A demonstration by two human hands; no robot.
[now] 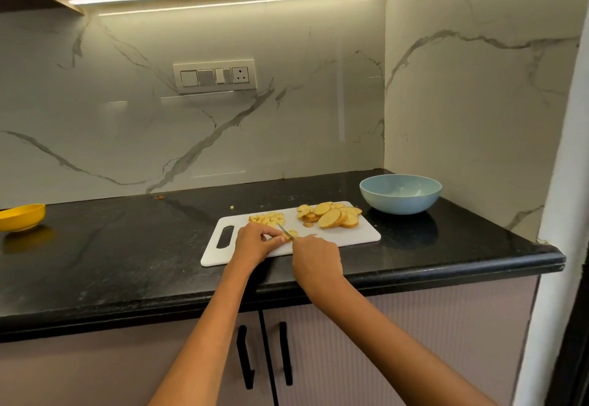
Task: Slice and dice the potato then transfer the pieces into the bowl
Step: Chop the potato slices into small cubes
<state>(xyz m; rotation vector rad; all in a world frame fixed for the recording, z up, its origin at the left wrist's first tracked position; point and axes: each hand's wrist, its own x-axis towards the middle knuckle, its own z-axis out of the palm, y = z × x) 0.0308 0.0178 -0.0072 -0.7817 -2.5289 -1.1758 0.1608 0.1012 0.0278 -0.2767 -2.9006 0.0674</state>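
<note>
1. Cutting board [357, 236]: white plastic, with a slot handle at its left end; lies flat on the black countertop [127, 252] close to the counter's front edge. All places below are given from this board
2. Potato slices [333, 216]: a heap of round, overlapping slices with the skin on, at the board's far right part
3. Diced potato [267, 218]: a small pile of pale cubes at the board's far middle, left of the slices
4. Left hand [255, 241]: over the board's near middle, fingers curled, pinching a small potato piece [291, 234] down on the board
5. Right hand [315, 257]: at the board's near edge, just right of the left hand, clenched round the handle of a knife [284, 229]; the blade points away and left, at the pinched piece
6. Blue bowl [400, 193]: upright on the counter just beyond the board's far right corner; no pieces show inside
7. Yellow bowl [21, 216]: on the counter well left of the board
8. One stray cube [232, 206]: on the counter just behind the board
9. Switch panel [215, 76]: on the marble wall above and behind the board
</note>
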